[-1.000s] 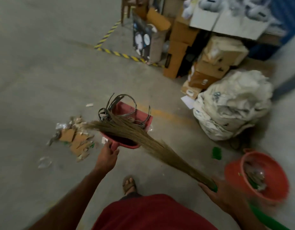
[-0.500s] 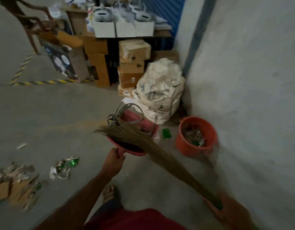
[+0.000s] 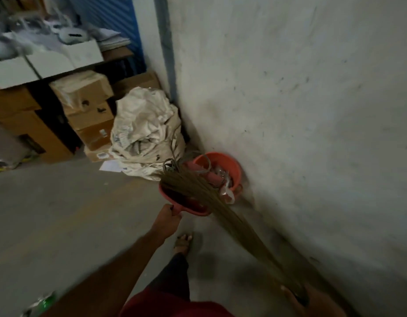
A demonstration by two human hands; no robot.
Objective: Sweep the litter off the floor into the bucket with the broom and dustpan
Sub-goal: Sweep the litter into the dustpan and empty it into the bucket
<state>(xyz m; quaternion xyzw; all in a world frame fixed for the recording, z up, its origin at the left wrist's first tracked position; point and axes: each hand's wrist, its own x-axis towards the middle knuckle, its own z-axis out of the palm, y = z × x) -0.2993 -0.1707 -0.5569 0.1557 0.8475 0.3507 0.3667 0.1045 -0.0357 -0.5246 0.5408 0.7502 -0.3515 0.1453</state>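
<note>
Two hands busy, one load in transit. Grey plastered wall (image 3: 289, 110) fills the right; bare concrete floor (image 3: 60, 213) lower left. Stuffed white woven sack (image 3: 145, 131) stands in the corner, just beside the round orange plastic bucket (image 3: 230, 165), which sits against the wall.

Long dry-grass broom (image 3: 220, 207) runs from the right hand (image 3: 312, 300) up to the pan, bristles laid over the load. Right-hand fingers appear wrapped around the broom's base; blurred, partly cut off.

Red plastic dustpan (image 3: 186, 202) is held off the floor at the bucket's near rim. Left hand (image 3: 168, 221) clenched on its handle.

Load: tangled grey plastic strapping (image 3: 175, 164) looping above the pan, plus a clear wrapper (image 3: 227, 194) hanging at the lip. Bucket already holds some litter.

Risk, as I judge it: springy straps may catch the rim or bristles and flip out when tipped. The wrapper looks light and could fall short, between pan and bucket.
</note>
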